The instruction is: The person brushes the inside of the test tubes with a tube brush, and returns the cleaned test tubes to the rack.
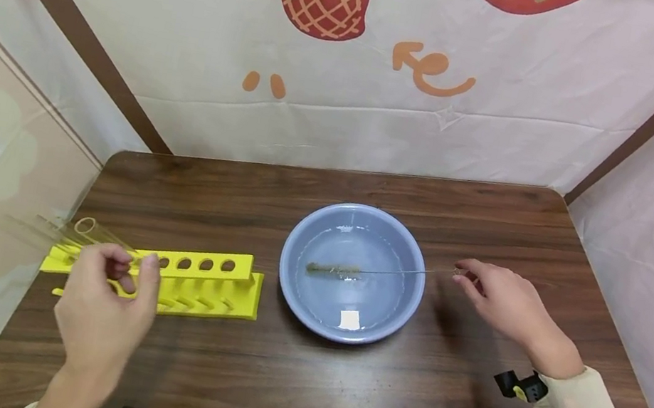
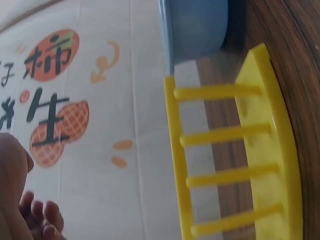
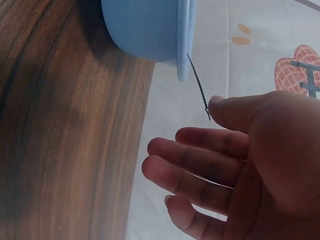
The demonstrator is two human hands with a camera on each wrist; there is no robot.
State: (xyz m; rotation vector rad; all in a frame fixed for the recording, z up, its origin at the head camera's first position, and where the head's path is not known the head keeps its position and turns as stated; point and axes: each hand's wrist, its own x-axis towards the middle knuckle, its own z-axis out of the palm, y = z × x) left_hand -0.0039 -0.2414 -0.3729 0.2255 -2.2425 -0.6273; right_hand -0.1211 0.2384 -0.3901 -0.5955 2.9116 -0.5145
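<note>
A blue basin (image 1: pixel 285 291) holds water, and a test tube brush (image 1: pixel 332 270) lies in it. The brush's wire handle (image 3: pixel 198 82) leans over the basin's right rim. Its looped end is beside the thumb of my right hand (image 1: pixel 502 302), whose other fingers are apart from the wire in the right wrist view. My left hand (image 1: pixel 107 312) is over the left part of a yellow test tube rack (image 1: pixel 234 271), fingers loosely bent, with a gap between thumb and fingers. Clear glass test tubes (image 1: pixel 86 226) slant at the rack's left end, blurred and partly hidden by that hand.
The dark wooden table (image 1: pixel 301 395) carries the rack on the left and the basin in the middle. A printed white cloth (image 1: pixel 340 127) hangs behind the table, and more sheets hang at both sides.
</note>
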